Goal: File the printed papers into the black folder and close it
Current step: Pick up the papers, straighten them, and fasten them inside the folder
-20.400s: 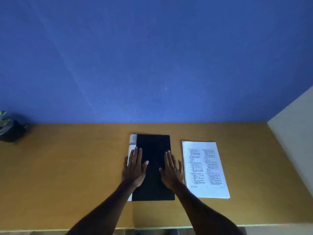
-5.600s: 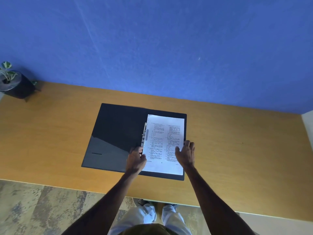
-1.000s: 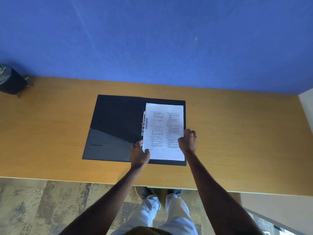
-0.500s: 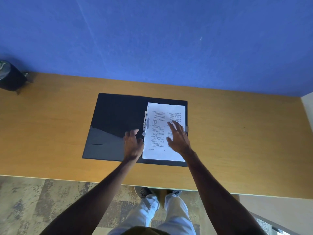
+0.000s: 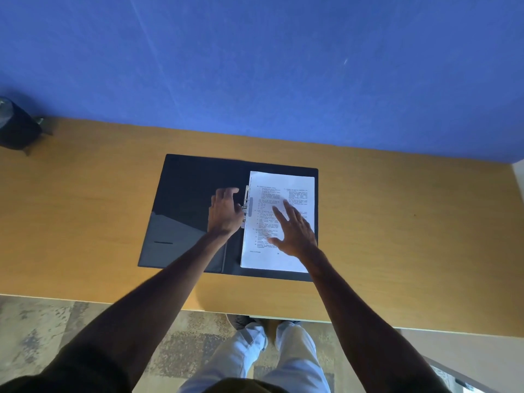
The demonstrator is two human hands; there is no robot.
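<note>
Where the wooden desk [image 5: 397,236] runs the width of the head view, its yellow-brown top meets a plain blue wall [image 5: 255,66] along the far edge, and a pale side wall [image 5: 520,177] closes it at the far right. On the desk's far left corner stands a dark pot [image 5: 17,129], cut by the frame edge. Below the near edge of the desk lies a mottled grey and tan floor [image 5: 42,330], and the person's light trousers [image 5: 249,358] and shoes show there.

Near the middle of the desk the black folder [image 5: 187,188] lies open and flat, its left cover bare, with a lighter sheen across its lower part. The printed papers [image 5: 280,191] rest on the folder's right half, squared up within its border, their left margin at the metal fastener [image 5: 246,207] along the spine.

The left hand [image 5: 225,211] sits on the left cover just beside the fastener, fingers loosely curled; whether its fingertips touch the metal cannot be told, and it grips nothing that can be seen. The right hand [image 5: 295,231] is spread wide, palm down over the lower middle of the papers, holding nothing; whether it presses on the sheet or hovers above it is unclear.
</note>
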